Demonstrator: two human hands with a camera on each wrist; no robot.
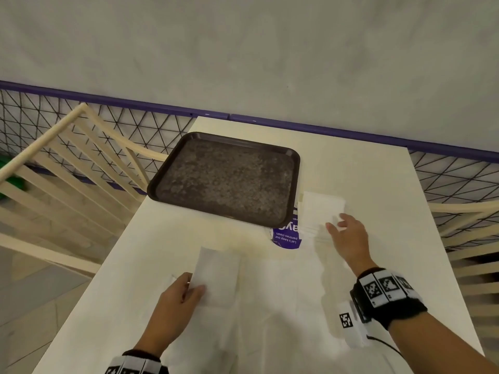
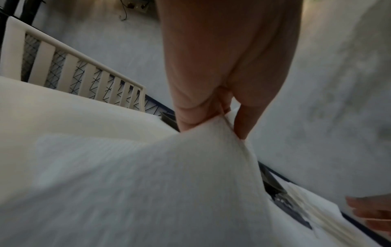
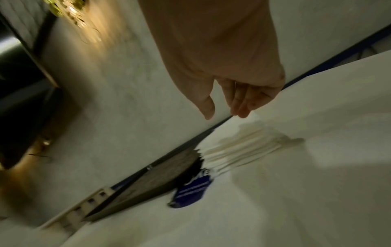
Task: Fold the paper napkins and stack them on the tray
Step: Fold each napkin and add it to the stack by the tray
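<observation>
Left hand [image 1: 175,300] pinches folded napkin [image 1: 217,276] at near-left of counter [image 1: 364,171]; tray [image 1: 293,155] far, bare. Right hand [image 1: 348,238], fingers relaxed, rests on napkin pile [image 1: 321,209] right of tray. Lift flat, keep fold shut, square into a tray corner.

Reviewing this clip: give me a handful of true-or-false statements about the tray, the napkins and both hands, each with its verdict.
1. The tray already holds folded napkins. False: nothing lies on it.
2. The left hand pinches a folded napkin. True.
3. The right hand is clenched in a fist. False: its fingers are relaxed over the napkin pile.
4. The napkin pile lies right of the tray. True.
5. A blue sticker shows at the tray's near right corner. True.
</observation>
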